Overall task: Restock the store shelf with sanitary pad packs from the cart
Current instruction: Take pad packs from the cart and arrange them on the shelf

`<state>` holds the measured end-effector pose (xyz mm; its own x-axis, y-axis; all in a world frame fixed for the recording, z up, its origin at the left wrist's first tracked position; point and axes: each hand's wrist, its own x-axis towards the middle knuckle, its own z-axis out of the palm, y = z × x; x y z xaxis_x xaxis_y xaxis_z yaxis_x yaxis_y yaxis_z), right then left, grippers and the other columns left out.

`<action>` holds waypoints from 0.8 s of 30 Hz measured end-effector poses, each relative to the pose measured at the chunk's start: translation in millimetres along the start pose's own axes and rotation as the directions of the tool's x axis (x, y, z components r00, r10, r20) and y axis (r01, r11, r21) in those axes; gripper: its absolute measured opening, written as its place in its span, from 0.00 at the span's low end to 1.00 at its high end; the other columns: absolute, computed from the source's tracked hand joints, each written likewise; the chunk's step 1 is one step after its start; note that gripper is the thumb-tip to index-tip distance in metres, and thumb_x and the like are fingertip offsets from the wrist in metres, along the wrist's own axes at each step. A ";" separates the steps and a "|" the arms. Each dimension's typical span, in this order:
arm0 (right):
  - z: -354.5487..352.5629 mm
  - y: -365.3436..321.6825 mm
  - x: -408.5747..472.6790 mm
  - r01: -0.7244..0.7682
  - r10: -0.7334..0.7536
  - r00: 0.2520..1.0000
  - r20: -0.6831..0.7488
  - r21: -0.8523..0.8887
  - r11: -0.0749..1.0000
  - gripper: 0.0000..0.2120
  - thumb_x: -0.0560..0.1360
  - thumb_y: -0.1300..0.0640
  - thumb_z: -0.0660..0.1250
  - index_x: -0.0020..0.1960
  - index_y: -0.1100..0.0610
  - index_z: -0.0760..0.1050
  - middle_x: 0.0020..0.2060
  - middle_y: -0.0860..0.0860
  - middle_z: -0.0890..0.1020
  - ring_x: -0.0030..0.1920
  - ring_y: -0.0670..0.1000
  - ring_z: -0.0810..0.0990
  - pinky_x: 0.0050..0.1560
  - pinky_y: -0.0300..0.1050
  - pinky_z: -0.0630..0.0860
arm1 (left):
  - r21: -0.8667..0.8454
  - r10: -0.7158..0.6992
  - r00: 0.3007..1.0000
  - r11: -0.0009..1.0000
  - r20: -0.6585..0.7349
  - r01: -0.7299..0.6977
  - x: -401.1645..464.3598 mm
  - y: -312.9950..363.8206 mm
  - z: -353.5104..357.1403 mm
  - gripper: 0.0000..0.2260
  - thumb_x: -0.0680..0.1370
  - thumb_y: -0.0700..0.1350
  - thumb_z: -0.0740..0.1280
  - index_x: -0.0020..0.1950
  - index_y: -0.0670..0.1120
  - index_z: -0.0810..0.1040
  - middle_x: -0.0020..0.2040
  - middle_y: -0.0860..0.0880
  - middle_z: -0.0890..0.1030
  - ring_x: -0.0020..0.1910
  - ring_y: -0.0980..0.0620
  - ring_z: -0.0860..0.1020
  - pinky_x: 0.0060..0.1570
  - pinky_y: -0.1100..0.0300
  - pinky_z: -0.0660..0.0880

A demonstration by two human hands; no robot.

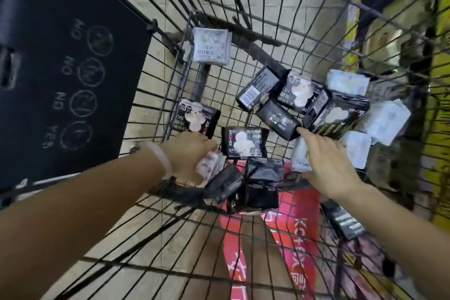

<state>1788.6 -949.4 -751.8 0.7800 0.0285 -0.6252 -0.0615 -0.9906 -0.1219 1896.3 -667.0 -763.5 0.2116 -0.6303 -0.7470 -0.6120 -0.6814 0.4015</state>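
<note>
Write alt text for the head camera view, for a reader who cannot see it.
Two bare hands reach into a wire shopping cart of scattered black and white sanitary pad packs. The left hand is closed around a pale pack; the open right hand stretches its fingers toward a black pack.

My left hand hides its own fingers; they curl out of sight around a pale pack I see only in part, so I cannot read it. Just below that hand, 2 black packs are smeared and their print is unreadable. Under my right hand a white pack is half covered, showing only a scrap of logo. Below my right wrist, the red Kotex box runs off the bottom edge. Far right of that hand, the yellow shelf is blurred and cut off.
</note>
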 end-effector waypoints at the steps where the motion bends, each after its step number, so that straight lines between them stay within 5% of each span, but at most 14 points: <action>1: 0.1 -0.5 0.2 0.003 -0.003 1.000 0.016 -0.043 0.999 0.49 0.67 0.58 0.72 0.77 0.55 0.42 0.61 0.54 0.71 0.61 0.58 0.70 0.61 0.50 0.63 | -0.139 -0.045 0.999 0.989 -0.026 0.041 -1.2 -0.6 -3.9 0.30 0.67 0.53 0.74 0.65 0.48 0.68 0.55 0.49 0.75 0.55 0.48 0.73 0.52 0.56 0.71; 5: -7.5 -4.6 2.3 -0.001 0.006 0.999 0.048 -0.094 0.996 0.53 0.69 0.54 0.70 0.75 0.53 0.31 0.58 0.54 0.71 0.57 0.57 0.70 0.55 0.48 0.65 | -0.528 -0.215 0.967 0.842 -0.134 0.114 -7.4 1.5 -25.4 0.30 0.65 0.52 0.78 0.62 0.48 0.72 0.48 0.55 0.75 0.50 0.51 0.76 0.41 0.63 0.69; 8: -24.5 -9.8 -1.1 -0.035 0.014 0.996 0.085 0.246 0.969 0.52 0.67 0.54 0.72 0.76 0.50 0.37 0.61 0.57 0.70 0.58 0.59 0.69 0.50 0.48 0.65 | -0.717 -0.302 0.947 0.685 -0.113 0.133 -11.7 6.2 -40.3 0.35 0.64 0.53 0.79 0.66 0.48 0.70 0.50 0.55 0.75 0.50 0.52 0.76 0.43 0.65 0.70; 12: -50.5 -16.1 -9.4 -0.138 0.051 0.990 0.134 0.787 0.602 0.41 0.70 0.63 0.70 0.73 0.46 0.50 0.63 0.51 0.67 0.52 0.56 0.71 0.47 0.45 0.70 | -0.877 -0.335 0.942 0.461 -0.031 0.135 -13.2 13.9 -52.8 0.36 0.67 0.54 0.76 0.72 0.54 0.64 0.57 0.56 0.70 0.52 0.54 0.72 0.46 0.65 0.68; 14: -57.9 -16.8 -9.9 -0.154 0.067 0.988 0.139 0.892 0.425 0.34 0.71 0.66 0.69 0.68 0.45 0.55 0.60 0.52 0.71 0.57 0.57 0.74 0.55 0.51 0.72 | -0.909 -0.338 0.941 0.394 -0.003 0.139 -11.2 16.0 -53.6 0.35 0.69 0.52 0.75 0.72 0.55 0.62 0.60 0.55 0.70 0.56 0.52 0.72 0.53 0.61 0.69; 16: -63.7 -20.0 -8.7 -0.171 0.085 0.985 0.152 0.940 0.295 0.31 0.72 0.68 0.67 0.66 0.45 0.58 0.59 0.50 0.73 0.60 0.55 0.74 0.58 0.51 0.71 | -0.965 -0.319 0.944 0.210 0.084 0.157 -9.2 19.3 -55.1 0.33 0.71 0.47 0.75 0.71 0.54 0.62 0.62 0.54 0.72 0.57 0.51 0.74 0.56 0.57 0.72; 18: -67.3 -24.8 -6.7 -0.187 0.097 0.981 0.171 0.961 0.202 0.32 0.73 0.69 0.66 0.68 0.44 0.59 0.58 0.48 0.74 0.58 0.47 0.75 0.55 0.44 0.73 | -0.989 -0.278 0.949 -0.046 0.149 0.142 -3.7 20.1 -53.3 0.34 0.69 0.41 0.73 0.71 0.53 0.62 0.62 0.47 0.76 0.55 0.47 0.78 0.54 0.52 0.77; 20: -71.1 -29.6 -5.3 -0.188 0.092 0.980 0.177 0.972 0.141 0.35 0.71 0.67 0.68 0.68 0.41 0.59 0.53 0.42 0.73 0.52 0.39 0.74 0.48 0.38 0.72 | -0.971 -0.247 0.960 -0.226 0.130 0.073 0.5 22.3 -52.6 0.28 0.72 0.34 0.66 0.69 0.51 0.64 0.56 0.44 0.78 0.47 0.46 0.79 0.39 0.56 0.80; 24: -71.5 -31.5 -2.2 -0.186 0.072 0.981 0.180 0.978 0.093 0.34 0.68 0.63 0.69 0.65 0.36 0.62 0.56 0.44 0.73 0.57 0.47 0.75 0.55 0.47 0.73 | -0.946 -0.258 0.962 -0.325 0.094 0.006 3.7 29.9 -53.7 0.21 0.75 0.29 0.59 0.61 0.50 0.67 0.49 0.45 0.78 0.42 0.46 0.78 0.30 0.58 0.75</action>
<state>1833.4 -927.8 -691.4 0.6489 -0.0196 -0.7606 -0.7599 0.0336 -0.6492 1919.7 -709.7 -725.8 0.2894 -0.3955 -0.8716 0.9206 -0.1343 0.3667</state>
